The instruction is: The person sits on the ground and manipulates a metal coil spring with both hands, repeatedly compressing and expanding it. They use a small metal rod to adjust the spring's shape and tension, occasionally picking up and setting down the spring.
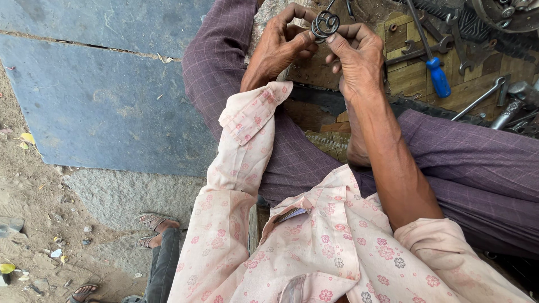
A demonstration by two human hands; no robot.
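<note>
Both hands meet at chest height, left hand and right hand pinching a small dark coiled wire ring between fingertips, apparently at a bending or fitting step needing fine grip, above a grimy wooden board bearing a blue-handled screwdriver and steel wrenches

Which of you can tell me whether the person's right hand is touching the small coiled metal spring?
Touching. The head view shows the right hand pinching the coiled metal spring with thumb and forefinger, while the left hand grips its other side.
</note>
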